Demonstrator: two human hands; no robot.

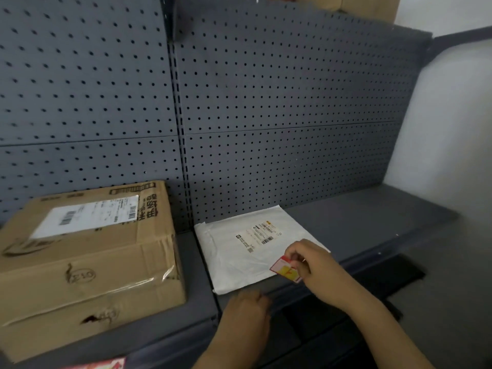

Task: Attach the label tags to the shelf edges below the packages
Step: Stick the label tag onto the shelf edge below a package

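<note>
Tag (286,270) between right-hand fingers (294,255).

cardboard box (87,262) | front: handwritten "E10" | shipping labels: unreadable

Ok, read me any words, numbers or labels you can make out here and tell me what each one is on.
"E10", handwritten in a circle on the front of the cardboard box.
Large printed characters on the box top: sideways, not readable.
Shipping label on the box: barcodes only, text blurred.
Label on the white mailer: too small.
Red and yellow tag in the right hand: print blurred.
</note>
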